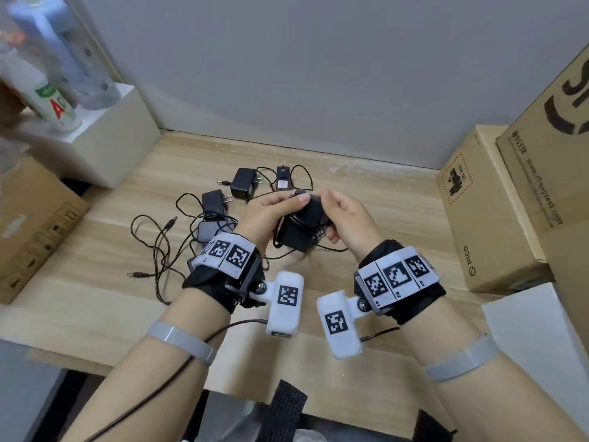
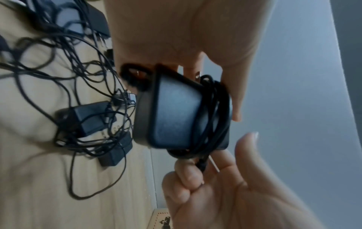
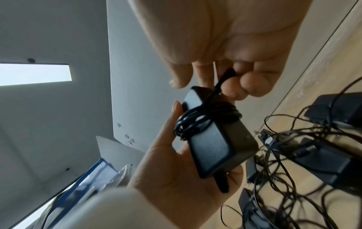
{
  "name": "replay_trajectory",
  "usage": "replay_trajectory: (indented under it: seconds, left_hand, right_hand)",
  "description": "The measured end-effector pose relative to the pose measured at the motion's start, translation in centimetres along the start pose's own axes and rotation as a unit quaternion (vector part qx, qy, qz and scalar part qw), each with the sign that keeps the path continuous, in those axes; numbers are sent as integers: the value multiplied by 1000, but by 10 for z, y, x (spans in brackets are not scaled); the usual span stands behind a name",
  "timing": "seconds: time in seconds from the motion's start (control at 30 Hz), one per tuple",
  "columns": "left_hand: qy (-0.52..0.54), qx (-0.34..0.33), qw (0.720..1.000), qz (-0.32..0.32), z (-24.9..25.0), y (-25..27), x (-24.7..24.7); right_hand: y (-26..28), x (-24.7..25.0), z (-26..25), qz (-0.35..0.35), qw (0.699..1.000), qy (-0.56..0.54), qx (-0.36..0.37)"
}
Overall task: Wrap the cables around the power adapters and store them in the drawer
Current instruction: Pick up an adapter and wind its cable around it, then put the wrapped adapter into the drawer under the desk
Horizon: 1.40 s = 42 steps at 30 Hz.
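**Cable end pinched against a half-wrapped adapter**

Wood-grain tabletop point(image 1: 366, 199) against a plain grey wall, flanked by cardboard boxes point(image 1: 487, 212) at right and a white stand point(image 1: 105, 135) with bottles at left. Both hands are raised above the table, near its middle. Left hand point(image 1: 271, 215): fingers and thumb curled around a black adapter point(image 1: 296, 232), thumb lying along its upper edge. Several turns of black cable point(image 2: 213, 114) circle one end of the adapter body; the other end is bare. Right hand point(image 1: 347, 218): fingers bent, fingertips point(image 3: 233, 89) pinching the cable close to the adapter, where the cable leaves the coil. The adapter is clear of the table, between the two palms.

Behind and to the left of the hands, four more adapters lie on the table among tangled loose cables point(image 1: 159, 247): two black ones point(image 1: 243, 184) point(image 1: 214, 202) with prongs showing, a small one point(image 1: 283, 181) with a pale label, and a greyish one point(image 1: 207, 229) partly hidden by the left wrist. Barrel plugs point(image 1: 140, 275) lie at the cable ends.
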<state>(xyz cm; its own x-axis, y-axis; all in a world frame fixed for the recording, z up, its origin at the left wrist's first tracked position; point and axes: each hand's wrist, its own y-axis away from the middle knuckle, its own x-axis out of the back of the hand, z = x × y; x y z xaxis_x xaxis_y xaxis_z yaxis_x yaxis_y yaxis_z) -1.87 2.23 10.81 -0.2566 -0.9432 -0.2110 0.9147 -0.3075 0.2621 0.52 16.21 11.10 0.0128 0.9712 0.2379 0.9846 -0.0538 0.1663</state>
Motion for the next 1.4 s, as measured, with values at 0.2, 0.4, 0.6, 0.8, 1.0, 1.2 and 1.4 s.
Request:
replay_trajectory:
  seconds: [0.2, 0.4, 0.6, 0.8, 1.0, 1.2, 1.4]
  left_hand:
    - [12, 19, 993, 117, -39, 25, 25]
    - [78, 37, 962, 260, -69, 75, 73]
    - [112, 28, 918, 380, -99, 150, 133]
    - [87, 77, 855, 505, -163, 253, 212]
    - [10, 128, 746, 653, -256, 363, 274]
    - [-18, 278, 645, 712, -343, 421, 298]
    - [24, 305, 679, 668, -397, 433, 303]
  right_hand:
    - [9, -32, 30, -99, 995, -10, -11]
    - [17, -97, 51, -193, 978, -38, -71]
    - [49, -182, 54, -296, 952, -16, -75]
    - [108, -282, 68, -383, 919, 18, -87]
    - [167, -388, 137, -476, 863, 127, -116]
    - [211, -453, 225, -487, 803, 210, -274]
    - [231, -484, 272, -470, 772, 259, -341]
